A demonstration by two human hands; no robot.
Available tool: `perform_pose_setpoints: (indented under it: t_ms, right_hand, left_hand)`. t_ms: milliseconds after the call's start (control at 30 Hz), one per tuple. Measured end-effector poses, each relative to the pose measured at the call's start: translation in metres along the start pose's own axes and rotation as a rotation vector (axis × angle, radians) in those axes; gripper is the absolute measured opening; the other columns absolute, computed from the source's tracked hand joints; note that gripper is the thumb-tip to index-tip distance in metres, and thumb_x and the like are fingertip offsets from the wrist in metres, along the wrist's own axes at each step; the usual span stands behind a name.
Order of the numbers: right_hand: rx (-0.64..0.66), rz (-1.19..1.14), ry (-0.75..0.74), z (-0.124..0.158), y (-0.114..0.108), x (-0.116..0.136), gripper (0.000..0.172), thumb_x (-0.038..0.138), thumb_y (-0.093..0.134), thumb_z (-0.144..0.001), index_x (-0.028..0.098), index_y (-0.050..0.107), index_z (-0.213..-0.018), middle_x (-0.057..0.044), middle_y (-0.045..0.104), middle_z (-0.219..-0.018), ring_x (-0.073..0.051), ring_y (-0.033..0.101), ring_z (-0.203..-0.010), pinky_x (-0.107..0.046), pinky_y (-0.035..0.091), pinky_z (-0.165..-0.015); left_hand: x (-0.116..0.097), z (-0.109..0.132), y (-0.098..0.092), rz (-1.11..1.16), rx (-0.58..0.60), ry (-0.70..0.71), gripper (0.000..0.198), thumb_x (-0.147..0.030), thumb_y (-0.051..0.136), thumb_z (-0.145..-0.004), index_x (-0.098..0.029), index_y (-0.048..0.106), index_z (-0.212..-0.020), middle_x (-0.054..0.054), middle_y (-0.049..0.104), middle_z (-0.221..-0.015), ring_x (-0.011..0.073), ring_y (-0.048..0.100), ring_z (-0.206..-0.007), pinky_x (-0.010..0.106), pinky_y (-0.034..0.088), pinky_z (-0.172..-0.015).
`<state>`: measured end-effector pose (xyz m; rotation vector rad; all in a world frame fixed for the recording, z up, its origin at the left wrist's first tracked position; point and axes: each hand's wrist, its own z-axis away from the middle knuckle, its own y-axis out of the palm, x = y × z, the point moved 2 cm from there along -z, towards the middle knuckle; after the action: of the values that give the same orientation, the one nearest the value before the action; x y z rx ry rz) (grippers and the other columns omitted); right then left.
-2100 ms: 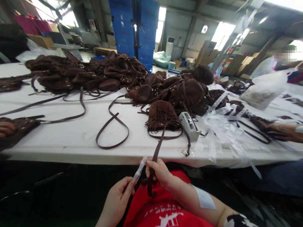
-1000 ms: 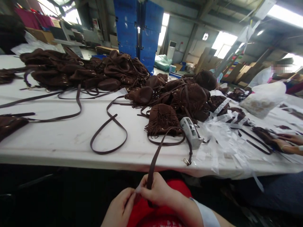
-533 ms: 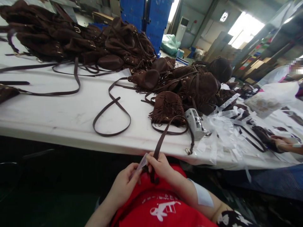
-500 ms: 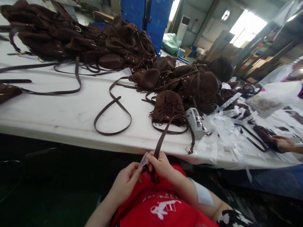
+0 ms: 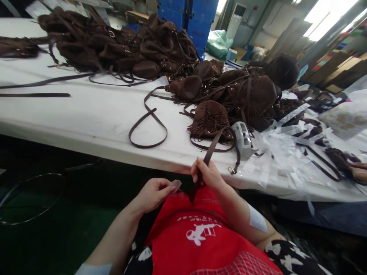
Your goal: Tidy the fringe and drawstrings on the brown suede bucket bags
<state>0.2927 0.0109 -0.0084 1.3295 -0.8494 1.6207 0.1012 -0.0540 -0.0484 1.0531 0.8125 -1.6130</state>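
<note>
Between the thumb and fingers of my left hand (image 5: 157,194) is a small translucent strip (image 5: 176,185), pinched above my red apron. My right hand (image 5: 208,175) is closed round a dark brown strap (image 5: 212,149), whose free end hangs down in front of the apron. From there the strap runs up and loops over toward a brown fringed bag (image 5: 209,119) on the table. A metal buckle (image 5: 231,170) on a strap lies near the table's front edge, right of my right hand. My two hands are apart.
Brown bags (image 5: 114,49) are heaped along the back of the white table (image 5: 94,126). A grey tape dispenser (image 5: 242,139) stands beside the fringed bag. Many white strips (image 5: 275,156) are strewn to the right, where another person's hand (image 5: 358,172) shows at the edge.
My left hand has drawn away to the left from the strap with the translucent strip. My right hand still grips the strap. The view has shifted, and a bag at the left has moved back.
</note>
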Motion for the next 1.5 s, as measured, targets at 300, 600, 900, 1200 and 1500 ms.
perform_pose_setpoints:
  t_ms: [300,600,900,1200,1500]
  right_hand:
    - [-0.199,-0.288,-0.339,-0.005,-0.021,0.081,0.053,0.066,0.048,-0.086,0.018,0.053,-0.064,0.003,0.05,-0.04,-0.007,0.039,-0.032,-0.017,0.026,-0.031]
    - [-0.165,-0.323,-0.189,-0.012,-0.013,0.061,0.054,0.068,0.053,-0.081,0.017,0.054,-0.064,0.002,0.053,-0.042,-0.007,0.038,-0.031,-0.017,0.022,-0.028]
    - [-0.073,-0.338,-0.144,-0.016,0.01,0.036,0.047,0.063,0.06,-0.078,0.016,0.061,-0.073,0.001,0.061,-0.06,-0.007,0.044,-0.044,-0.018,0.033,-0.04]
    - [0.092,0.143,-0.036,0.002,0.012,0.002,0.05,0.058,0.046,-0.089,0.014,0.063,-0.074,0.006,0.046,-0.046,-0.005,0.039,-0.038,-0.017,0.03,-0.039]
    - [-0.023,0.007,-0.155,0.01,-0.014,0.025,0.054,0.062,0.049,-0.086,0.013,0.062,-0.071,0.002,0.055,-0.052,-0.004,0.043,-0.034,-0.016,0.027,-0.034]
  left_hand:
    - [-0.01,0.014,0.013,0.225,-0.032,-0.073,0.046,-0.055,0.079,-0.058,-0.014,0.06,-0.056,-0.004,0.047,-0.045,0.0041,0.032,-0.041,0.019,0.021,-0.041]
    - [-0.015,0.023,0.012,0.09,-0.021,0.1,0.036,-0.044,0.077,-0.067,-0.016,0.059,-0.053,-0.001,0.055,-0.053,0.009,0.047,-0.051,0.021,0.039,-0.05]
    - [-0.02,0.012,0.035,-0.161,0.189,0.347,0.029,-0.038,0.066,-0.079,-0.018,0.063,-0.059,0.007,0.069,-0.083,0.0192,0.063,-0.084,0.032,0.05,-0.082]
    - [-0.016,0.011,0.017,-0.107,-0.159,0.317,0.024,-0.036,0.076,-0.069,-0.018,0.066,-0.057,0.007,0.068,-0.094,0.0199,0.064,-0.088,0.028,0.051,-0.08]
    - [-0.017,0.014,0.014,-0.107,-0.246,0.189,0.033,-0.047,0.074,-0.071,-0.017,0.068,-0.06,0.004,0.066,-0.066,0.012,0.057,-0.059,0.021,0.044,-0.054]
